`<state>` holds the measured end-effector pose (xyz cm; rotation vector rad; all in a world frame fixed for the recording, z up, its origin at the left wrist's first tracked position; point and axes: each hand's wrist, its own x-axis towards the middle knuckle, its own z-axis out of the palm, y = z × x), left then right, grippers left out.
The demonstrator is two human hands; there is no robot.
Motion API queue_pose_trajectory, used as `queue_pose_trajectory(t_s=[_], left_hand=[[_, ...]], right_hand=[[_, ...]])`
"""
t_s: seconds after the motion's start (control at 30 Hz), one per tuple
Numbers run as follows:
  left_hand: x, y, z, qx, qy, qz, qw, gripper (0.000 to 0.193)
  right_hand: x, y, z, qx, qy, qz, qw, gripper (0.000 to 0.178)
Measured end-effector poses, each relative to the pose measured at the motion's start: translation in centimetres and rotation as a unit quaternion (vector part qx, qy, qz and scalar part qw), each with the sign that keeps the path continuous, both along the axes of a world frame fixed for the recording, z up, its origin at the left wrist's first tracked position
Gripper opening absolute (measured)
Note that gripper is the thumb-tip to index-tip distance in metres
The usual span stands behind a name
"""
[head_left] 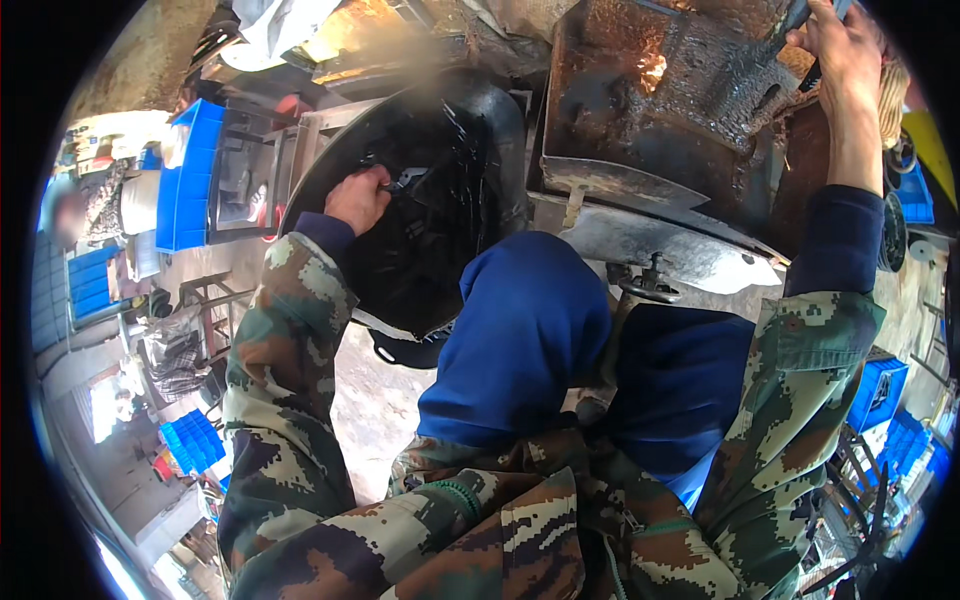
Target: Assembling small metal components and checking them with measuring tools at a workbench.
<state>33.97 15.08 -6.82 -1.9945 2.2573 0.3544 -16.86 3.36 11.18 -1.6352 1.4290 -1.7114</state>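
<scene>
My left hand [358, 202] reaches into a large black basin [505, 105] between my left arm and my knee. Its fingers are curled closed at the end of a small shiny metal part [408, 179]; the part's exact kind does not show. Several other dark pieces lie in the basin, hard to make out. At the upper right my right hand [845, 45] is closed around a dark bar-like handle [797, 22]. It is above a brown, greasy metal machine bed [690, 75] that looks wet and coated in grime.
A metal tray edge [640, 185] juts out in front of my knees, with a small handwheel [650, 288] below it. On the left stand a blue crate [190, 175] and a person [130, 205]. More blue crates [880, 390] are on the right.
</scene>
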Motion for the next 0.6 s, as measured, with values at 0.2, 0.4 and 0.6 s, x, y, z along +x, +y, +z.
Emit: queue_pose_trajectory(t_s=[0.2, 0.4, 0.6], left_hand=[[-2.4, -0.7, 2.1, 0.010, -0.041, 0.007, 0.999, 0.041], [-0.8, -1.6, 0.4, 0.028, -0.109, -0.043, 0.993, 0.042], [-1.5, -0.8, 3.8, 0.098, -0.142, -0.086, 0.981, 0.024]], right_hand=[[-0.5, 0.0, 0.1, 0.021, 0.008, -0.013, 1.000, 0.033], [0.0, 0.1, 0.4, 0.024, 0.005, -0.013, 1.000, 0.035], [-0.2, 0.0, 0.6, 0.036, -0.019, -0.005, 0.999, 0.037]])
